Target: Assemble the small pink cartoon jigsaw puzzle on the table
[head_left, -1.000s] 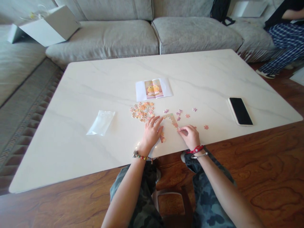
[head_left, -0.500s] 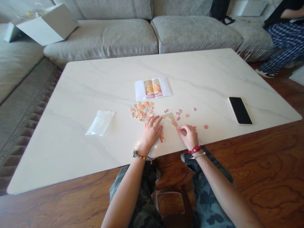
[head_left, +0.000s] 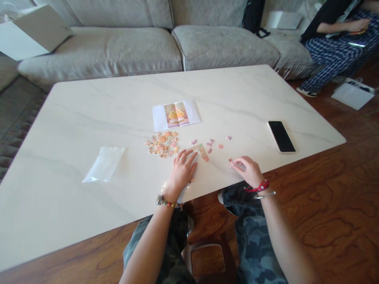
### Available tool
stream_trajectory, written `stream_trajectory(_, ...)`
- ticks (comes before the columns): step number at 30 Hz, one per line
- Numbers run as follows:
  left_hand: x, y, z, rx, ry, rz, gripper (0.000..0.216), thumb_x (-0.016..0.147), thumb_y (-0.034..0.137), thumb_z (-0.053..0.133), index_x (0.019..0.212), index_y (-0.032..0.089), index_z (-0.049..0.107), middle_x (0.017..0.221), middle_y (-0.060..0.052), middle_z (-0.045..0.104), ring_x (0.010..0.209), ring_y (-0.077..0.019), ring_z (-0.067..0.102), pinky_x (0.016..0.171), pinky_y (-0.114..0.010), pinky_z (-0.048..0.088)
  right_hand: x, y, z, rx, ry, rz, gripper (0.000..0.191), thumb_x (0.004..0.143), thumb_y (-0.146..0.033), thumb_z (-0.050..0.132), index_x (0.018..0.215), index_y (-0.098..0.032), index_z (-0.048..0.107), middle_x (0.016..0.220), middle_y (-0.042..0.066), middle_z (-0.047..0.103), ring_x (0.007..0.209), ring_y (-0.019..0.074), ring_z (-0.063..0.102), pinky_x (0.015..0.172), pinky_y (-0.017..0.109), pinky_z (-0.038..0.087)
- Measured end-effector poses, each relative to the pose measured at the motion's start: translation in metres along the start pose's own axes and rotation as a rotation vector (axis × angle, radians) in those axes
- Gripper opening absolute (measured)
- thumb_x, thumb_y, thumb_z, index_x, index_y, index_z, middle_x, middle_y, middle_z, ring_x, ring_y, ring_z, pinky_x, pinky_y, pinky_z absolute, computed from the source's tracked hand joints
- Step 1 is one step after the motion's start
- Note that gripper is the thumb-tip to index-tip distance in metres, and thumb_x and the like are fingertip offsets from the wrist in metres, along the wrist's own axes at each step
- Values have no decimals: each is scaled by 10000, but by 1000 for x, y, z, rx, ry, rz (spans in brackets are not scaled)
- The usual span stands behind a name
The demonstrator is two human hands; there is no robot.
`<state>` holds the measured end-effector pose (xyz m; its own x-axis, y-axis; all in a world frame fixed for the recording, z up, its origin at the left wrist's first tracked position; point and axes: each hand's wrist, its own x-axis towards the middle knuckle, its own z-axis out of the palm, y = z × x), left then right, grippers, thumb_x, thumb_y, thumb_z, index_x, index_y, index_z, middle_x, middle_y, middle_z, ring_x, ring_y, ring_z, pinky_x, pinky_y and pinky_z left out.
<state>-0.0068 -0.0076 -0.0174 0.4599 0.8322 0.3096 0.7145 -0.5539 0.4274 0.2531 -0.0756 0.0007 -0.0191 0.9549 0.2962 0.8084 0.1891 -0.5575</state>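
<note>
Left hand [head_left: 181,172] lies flat, fingers spread, joined strip [head_left: 201,152] at its 1 o'clock; right hand [head_left: 249,170] fingers narrowed at a loose piece [head_left: 230,161], grip unconfirmed, near the worktop [head_left: 89,118] edge, where a careless nudge could knock it to the floor.

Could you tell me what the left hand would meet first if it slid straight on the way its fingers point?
Probably the joined strip of puzzle pieces just beyond the left hand; whether they already touch is unclear.

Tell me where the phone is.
In the head view, the phone lies on the table, far right, past the loose puzzle pieces and beyond the right hand.
</note>
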Motion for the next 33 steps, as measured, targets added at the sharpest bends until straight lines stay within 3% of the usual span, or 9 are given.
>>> stream_trajectory(3, 1, 0, 2, 11, 7, -17, 344, 843, 282, 422, 1178, 234, 480, 1213, -75, 488, 1184, -250, 358, 948, -442, 357, 6, 28, -10, -68, 216, 167, 152, 761, -346, 540, 752, -200, 582, 730, 42, 620, 650, 163, 550, 651, 319, 464)
stream_trajectory(5, 2, 0, 3, 15, 7, -26, 345, 842, 285, 424, 1178, 235, 482, 1214, -73, 488, 1179, -253, 363, 946, -446, 357, 8, 42, -13, -100, 287, 240, 178, 761, -353, 527, 763, -188, 593, 750, 57, 617, 650, 172, 551, 640, 334, 467)
stream_trajectory(10, 3, 0, 7, 12, -4, -31, 349, 844, 285, 419, 1184, 237, 477, 1215, -73, 484, 1184, -254, 356, 945, -445, 355, 1, 48, -10, -104, 202, 163, 165, 722, -334, 571, 799, -192, 606, 843, 77, 591, 801, 201, 553, 732, 363, 470)
stream_trajectory(16, 3, 2, 7, 8, -28, -15, 351, 847, 277, 412, 1190, 229, 470, 1228, -81, 473, 1193, -249, 345, 941, -439, 354, -2, 42, -3, -121, 149, 159, 121, 704, -285, 577, 771, -185, 579, 788, 72, 575, 750, 202, 550, 697, 369, 474)
stream_trajectory(21, 3, 5, 3, 24, -41, -19, 343, 851, 273, 407, 1184, 224, 474, 1238, -73, 470, 1202, -245, 332, 948, -427, 349, 4, 18, -3, 7, 98, 142, 144, 702, -263, 580, 827, -192, 567, 752, 24, 627, 640, 148, 557, 606, 290, 466)
stream_trajectory(24, 3, 5, 3, 43, -48, -17, 344, 856, 275, 399, 1186, 219, 477, 1250, -67, 464, 1207, -251, 325, 951, -424, 343, 10, -8, 11, 82, 3, 71, 186, 723, -241, 568, 904, -198, 577, 811, 27, 652, 666, 140, 582, 612, 270, 465)
stream_trajectory(26, 2, 5, 3, 55, -48, -14, 342, 858, 273, 393, 1184, 224, 483, 1256, -64, 463, 1207, -257, 326, 941, -427, 349, 14, -25, 26, 109, 8, 55, 218, 725, -231, 575, 940, -193, 575, 803, 30, 659, 663, 141, 588, 648, 278, 472)
stream_trajectory(33, 5, 12, 0, 61, -92, 42, 328, 864, 253, 378, 1165, 271, 506, 1261, -28, 485, 1223, -260, 311, 935, -441, 344, 23, -56, 65, 2, -7, 60, 44, 703, -186, 606, 743, -191, 587, 732, 30, 632, 661, 157, 566, 650, 286, 445)
